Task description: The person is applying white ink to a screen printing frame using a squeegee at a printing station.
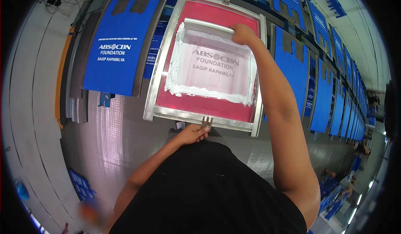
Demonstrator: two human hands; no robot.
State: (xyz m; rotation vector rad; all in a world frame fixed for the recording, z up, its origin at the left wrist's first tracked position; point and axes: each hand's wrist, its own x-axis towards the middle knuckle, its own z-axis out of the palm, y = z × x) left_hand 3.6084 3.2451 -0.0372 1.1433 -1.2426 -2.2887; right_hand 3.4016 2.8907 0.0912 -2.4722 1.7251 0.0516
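In front of me a metal-framed printing screen lies flat, its mesh red around a pale window with grey lettering. Thick white ink borders that window on the sides and the near edge. Across its far edge rests a long light-coloured squeegee. My right hand, arm stretched out, is closed around the squeegee's right end. At the screen's near rail, my left hand has its fingers closed on a small metal bracket. Whatever lies under the screen is mostly hidden.
A blue printed bag panel lies on a board to the left. More blue panels line the long table on the right, running into the distance. Cables lie at the far left. Other people are at the lower right.
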